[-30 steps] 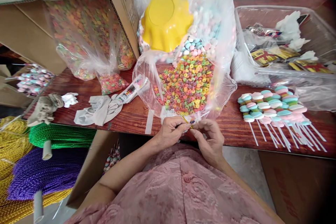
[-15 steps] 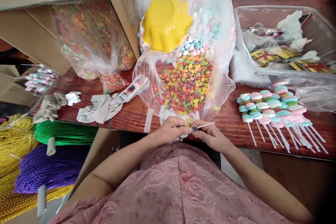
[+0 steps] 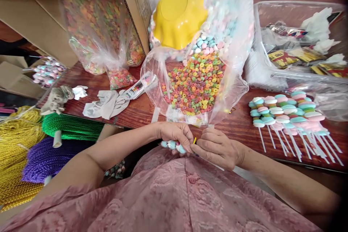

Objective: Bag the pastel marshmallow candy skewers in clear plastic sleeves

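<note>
My left hand [image 3: 176, 135] is closed around a wrapped candy skewer [image 3: 172, 145] with pale blue pieces, low at the table's front edge. Right beside it, my right hand [image 3: 216, 148] has its fingers closed on the skewer's white stick [image 3: 214, 165], which slants down to the right. A short yellow tie [image 3: 194, 140] stands up between the two hands. Beyond them, colourful ring candies [image 3: 194, 85] lie in an open clear bag. To the right, a pile of marshmallow skewers [image 3: 288, 110] rests with white sticks pointing forward.
An upturned yellow bowl [image 3: 179, 16] sits on bagged marshmallows behind the rings. A clear plastic tray [image 3: 261, 40] with packets stands back right. Pale gloves [image 3: 107, 104], a cardboard box [image 3: 136, 3] and bagged candies are left. Purple cord bundles [image 3: 51, 159] hang beside the table.
Both hands have turned and come nearer my body. More of the blue-pieced skewer shows under my left hand, and the white stick now slants downward. The view has shifted slightly.
</note>
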Demonstrator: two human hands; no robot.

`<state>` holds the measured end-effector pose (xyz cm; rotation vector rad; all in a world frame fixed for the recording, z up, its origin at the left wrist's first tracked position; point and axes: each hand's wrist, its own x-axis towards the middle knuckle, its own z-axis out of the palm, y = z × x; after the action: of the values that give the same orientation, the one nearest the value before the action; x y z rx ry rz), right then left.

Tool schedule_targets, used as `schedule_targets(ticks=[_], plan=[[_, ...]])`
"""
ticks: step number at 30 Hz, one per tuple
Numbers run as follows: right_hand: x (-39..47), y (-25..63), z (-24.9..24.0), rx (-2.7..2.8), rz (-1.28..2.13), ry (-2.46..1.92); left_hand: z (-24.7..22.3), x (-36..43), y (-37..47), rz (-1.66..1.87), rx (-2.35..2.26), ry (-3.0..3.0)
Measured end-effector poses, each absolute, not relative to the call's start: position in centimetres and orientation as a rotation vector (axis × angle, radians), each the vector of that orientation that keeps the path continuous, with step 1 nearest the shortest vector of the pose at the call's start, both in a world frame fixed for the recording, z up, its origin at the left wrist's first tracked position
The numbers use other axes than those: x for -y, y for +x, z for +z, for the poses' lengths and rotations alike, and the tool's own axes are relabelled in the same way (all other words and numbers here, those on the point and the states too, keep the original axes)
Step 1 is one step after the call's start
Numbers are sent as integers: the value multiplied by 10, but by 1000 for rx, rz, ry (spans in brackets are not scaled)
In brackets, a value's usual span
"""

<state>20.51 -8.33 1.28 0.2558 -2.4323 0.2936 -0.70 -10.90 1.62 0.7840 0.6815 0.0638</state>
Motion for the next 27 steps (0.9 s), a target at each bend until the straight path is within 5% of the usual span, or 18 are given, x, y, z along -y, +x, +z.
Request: schedule_targets(ticks=[15, 21, 24, 27], plan=[[85, 182, 19, 2675, 84, -140, 31, 70, -36, 14, -637, 1263], [80, 178, 17, 2697, 34, -333, 82, 52, -65, 647, -1151, 1565], [69, 176, 14, 2685, 183, -479, 114, 80, -47, 830, -1182, 1694], [55, 173, 21, 2474, 579, -686, 113, 115, -18, 656, -891, 1994]])
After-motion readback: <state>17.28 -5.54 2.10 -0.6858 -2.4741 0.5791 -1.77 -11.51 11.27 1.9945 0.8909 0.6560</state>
